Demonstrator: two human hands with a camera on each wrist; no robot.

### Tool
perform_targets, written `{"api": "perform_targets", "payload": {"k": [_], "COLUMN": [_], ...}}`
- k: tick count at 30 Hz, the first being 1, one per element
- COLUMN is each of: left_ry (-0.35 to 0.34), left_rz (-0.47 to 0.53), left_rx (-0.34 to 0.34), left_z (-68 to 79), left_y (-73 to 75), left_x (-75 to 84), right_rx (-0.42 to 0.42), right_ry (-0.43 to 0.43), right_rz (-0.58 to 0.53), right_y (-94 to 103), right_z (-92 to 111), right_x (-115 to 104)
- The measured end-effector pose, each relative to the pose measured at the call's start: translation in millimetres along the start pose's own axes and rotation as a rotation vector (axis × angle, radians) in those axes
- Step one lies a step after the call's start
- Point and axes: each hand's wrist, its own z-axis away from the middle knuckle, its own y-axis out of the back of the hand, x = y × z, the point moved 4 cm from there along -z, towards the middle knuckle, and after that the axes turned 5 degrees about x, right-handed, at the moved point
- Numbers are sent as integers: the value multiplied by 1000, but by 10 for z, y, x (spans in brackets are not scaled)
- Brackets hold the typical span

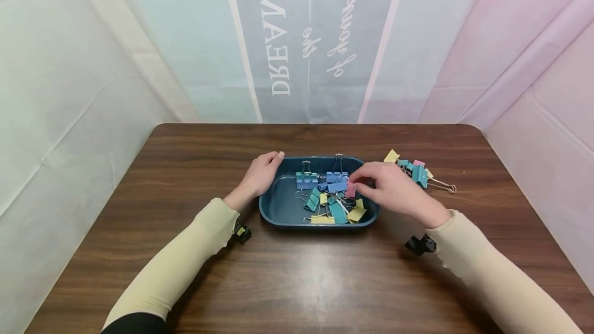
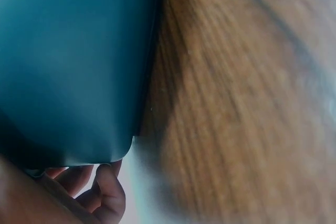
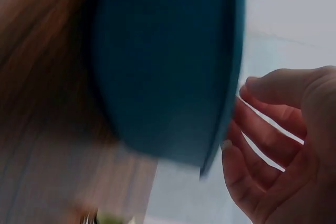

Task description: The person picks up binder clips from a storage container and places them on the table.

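A dark blue tray (image 1: 283,210) on the table holds several binder clips in blue, teal, yellow and pink. My left hand (image 1: 264,173) grips its far left corner; the left wrist view shows curled fingers (image 2: 110,190) against the tray wall (image 2: 79,77). Over the tray's right side, my right hand (image 1: 392,187) reaches in, thumb and index finger pinching a pink binder clip (image 1: 350,190). In the right wrist view the same hand (image 3: 283,135) has thumb and index tips together beside the tray rim (image 3: 236,40); the clip is hidden there.
Right of the tray, a loose pile of binder clips (image 1: 419,174) lies on the brown wooden table (image 1: 209,148), with wire handles sticking out to the right. A printed cloth (image 1: 185,40) hangs behind the table, and pale cloth walls stand at both sides.
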Motion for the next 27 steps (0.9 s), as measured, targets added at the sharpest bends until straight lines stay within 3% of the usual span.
{"api": "perform_targets", "payload": {"k": [5, 11, 20, 27], "left_ry": [2, -1, -1, -8], "left_rz": [-1, 7, 2, -7], "left_rx": [-14, -2, -5, 6], "left_z": [-2, -7, 0, -10], "left_y": [-16, -8, -18, -7], "left_x": [-18, -6, -12, -15], "right_rx": [-29, -118, -272, -287], "right_ry": [67, 63, 58, 18], "right_rz": [13, 112, 198, 245], "right_y": [-206, -427, -681, -754], "right_z": [-130, -258, -389, -427], "right_x": [-256, -470, -599, -651]}}
